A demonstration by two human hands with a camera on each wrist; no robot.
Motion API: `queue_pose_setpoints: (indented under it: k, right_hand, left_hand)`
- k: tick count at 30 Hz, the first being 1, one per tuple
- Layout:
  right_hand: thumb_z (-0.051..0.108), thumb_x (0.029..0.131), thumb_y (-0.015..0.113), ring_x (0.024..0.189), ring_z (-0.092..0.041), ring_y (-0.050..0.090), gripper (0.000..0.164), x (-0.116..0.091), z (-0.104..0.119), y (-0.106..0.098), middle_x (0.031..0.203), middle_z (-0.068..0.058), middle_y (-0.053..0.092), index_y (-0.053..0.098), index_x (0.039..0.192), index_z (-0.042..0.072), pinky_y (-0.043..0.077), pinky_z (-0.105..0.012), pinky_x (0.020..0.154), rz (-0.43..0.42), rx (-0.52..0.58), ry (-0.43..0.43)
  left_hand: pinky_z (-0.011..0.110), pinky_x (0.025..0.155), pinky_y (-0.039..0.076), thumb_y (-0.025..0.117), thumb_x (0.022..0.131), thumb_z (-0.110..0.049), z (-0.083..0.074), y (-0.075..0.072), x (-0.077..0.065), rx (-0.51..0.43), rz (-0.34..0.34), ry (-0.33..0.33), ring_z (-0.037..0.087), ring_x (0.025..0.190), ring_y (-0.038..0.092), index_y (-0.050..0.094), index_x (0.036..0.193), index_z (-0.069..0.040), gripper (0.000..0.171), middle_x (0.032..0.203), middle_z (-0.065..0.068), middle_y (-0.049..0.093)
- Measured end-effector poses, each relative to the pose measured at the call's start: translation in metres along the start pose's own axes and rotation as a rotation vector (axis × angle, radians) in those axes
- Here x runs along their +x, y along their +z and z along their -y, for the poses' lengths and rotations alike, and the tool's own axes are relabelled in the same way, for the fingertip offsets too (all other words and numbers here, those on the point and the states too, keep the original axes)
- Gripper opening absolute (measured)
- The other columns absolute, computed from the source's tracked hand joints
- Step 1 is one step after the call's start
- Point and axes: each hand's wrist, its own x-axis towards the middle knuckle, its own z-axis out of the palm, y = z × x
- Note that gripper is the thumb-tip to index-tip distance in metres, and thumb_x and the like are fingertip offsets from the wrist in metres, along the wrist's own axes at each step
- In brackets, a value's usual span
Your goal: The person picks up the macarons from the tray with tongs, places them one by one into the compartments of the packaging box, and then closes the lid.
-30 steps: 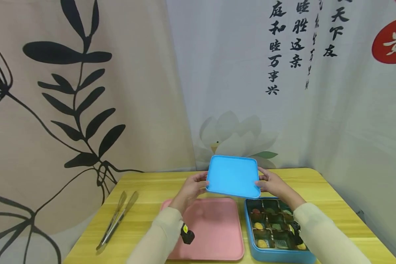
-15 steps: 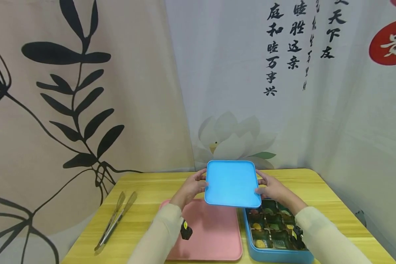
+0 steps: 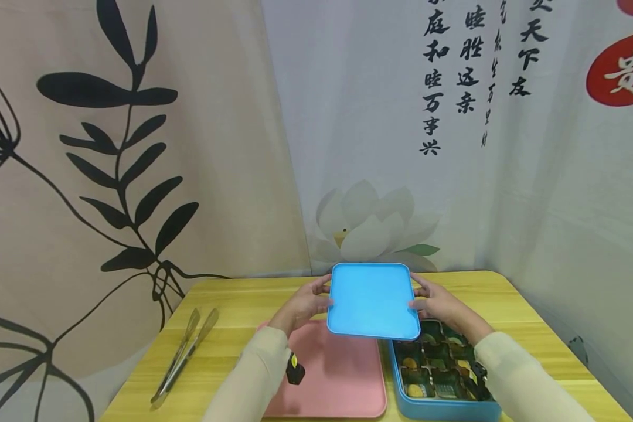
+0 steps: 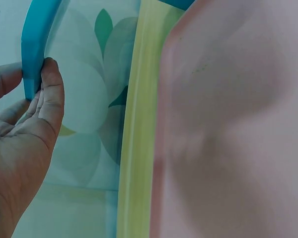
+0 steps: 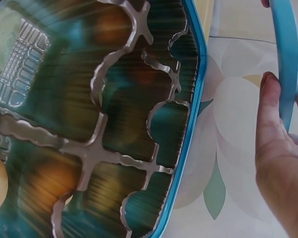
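A shallow bright blue lid [image 3: 371, 300] is held up over the table in the head view, its broad face toward me. My left hand [image 3: 307, 303] grips its left edge, thumb in front and fingers behind. On the opposite edge my right hand [image 3: 443, 302] pinches the lid in the same way. The left wrist view shows the lid's rim [image 4: 35, 44] between thumb and fingers of the left hand [image 4: 25, 134]. In the right wrist view the right hand [image 5: 283, 153] holds the other rim [image 5: 286, 54].
Below the lid lies a pink tray [image 3: 343, 381]. Right of it stands a blue box [image 3: 427, 408] with a dark compartment insert holding several small round yellow and reddish pieces. Metal tongs [image 3: 181, 363] lie at the left of the wooden table [image 3: 232, 346]. A printed curtain hangs behind.
Both hands have lowered the blue lid slightly and levelled its earlier sideways tilt. Their grip on its edges stays the same.
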Motion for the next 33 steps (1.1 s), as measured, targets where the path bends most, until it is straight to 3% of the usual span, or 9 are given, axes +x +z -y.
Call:
queue_pose_setpoints:
  k: [10,20,27,33]
  right_hand:
    - [0.003,0.096,0.060,0.110,-0.042,0.061,0.080,-0.001,0.002,-0.002,0.140,-0.036,0.042,0.009,0.158,0.004,0.051,-0.054,0.089,-0.010,0.002,-0.033]
    - [0.002,0.095,0.062,0.107,-0.044,0.063,0.078,0.000,0.007,0.003,0.137,-0.033,0.047,0.016,0.158,0.008,0.053,-0.055,0.085,-0.094,-0.058,-0.033]
    - [0.001,0.094,0.063,0.103,-0.041,0.064,0.078,0.002,0.010,0.005,0.130,-0.030,0.050,0.019,0.158,0.009,0.053,-0.053,0.084,-0.154,-0.085,-0.030]
    - [-0.001,0.095,0.061,0.109,-0.043,0.059,0.077,0.003,0.011,0.007,0.125,-0.029,0.052,0.017,0.158,0.004,0.051,-0.054,0.089,-0.162,-0.125,-0.047]
  left_hand:
    - [0.046,0.093,0.051,0.067,0.090,0.004,-0.002,0.002,0.002,0.006,-0.036,0.021,0.030,0.106,0.061,0.036,0.152,-0.006,0.070,0.132,0.020,0.052]
    - [0.044,0.091,0.052,0.072,0.089,-0.002,-0.005,0.002,0.003,0.038,-0.113,0.037,0.029,0.107,0.061,0.044,0.149,-0.008,0.066,0.129,0.016,0.056]
    - [0.040,0.088,0.053,0.071,0.089,-0.001,-0.009,0.004,0.001,0.041,-0.127,0.057,0.026,0.100,0.055,0.047,0.147,-0.010,0.064,0.116,0.015,0.055]
    - [0.037,0.087,0.052,0.070,0.090,0.001,-0.010,0.005,0.000,0.072,-0.153,0.081,0.026,0.097,0.051,0.049,0.146,-0.010,0.061,0.108,0.013,0.054]
